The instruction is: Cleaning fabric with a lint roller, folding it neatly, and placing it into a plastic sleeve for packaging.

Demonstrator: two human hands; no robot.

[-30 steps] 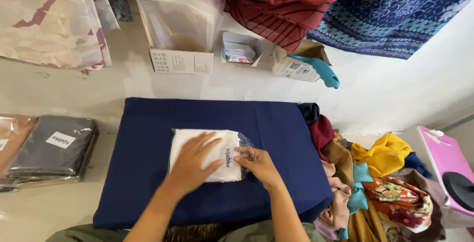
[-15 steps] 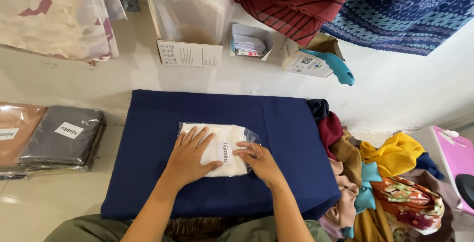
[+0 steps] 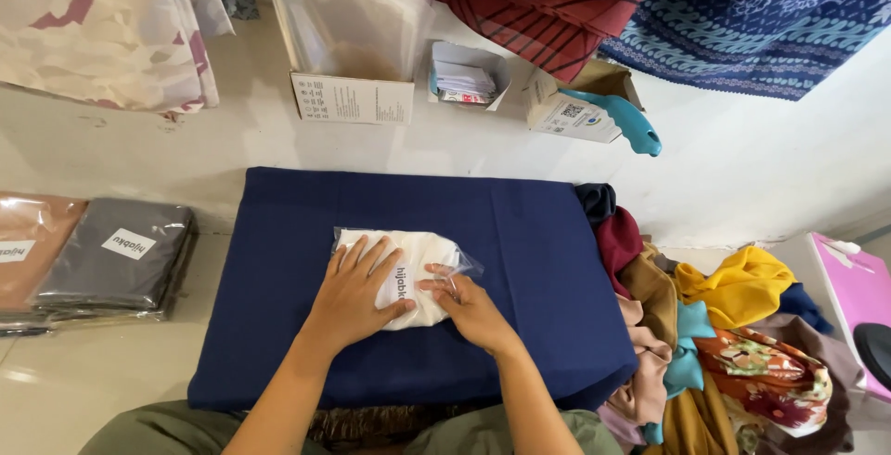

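Note:
A folded white cloth in a clear plastic bag [image 3: 413,256] lies in the middle of a dark blue padded board [image 3: 538,260]. My left hand [image 3: 351,295] lies flat on the left half of the packet, fingers spread. My right hand [image 3: 464,302] pinches the bag's right end, where loose plastic sticks out toward the right.
Packed grey [image 3: 116,256] and tan [image 3: 28,246] cloths lie stacked at the left. A heap of coloured fabrics [image 3: 724,325] sits to the right of the board. Cardboard boxes of clear bags [image 3: 348,38] and cards [image 3: 464,79] stand behind, beside a teal tool [image 3: 622,121].
Both hands stay on the packet. My right hand has shifted slightly along the bag's right end. The camera view has moved a little.

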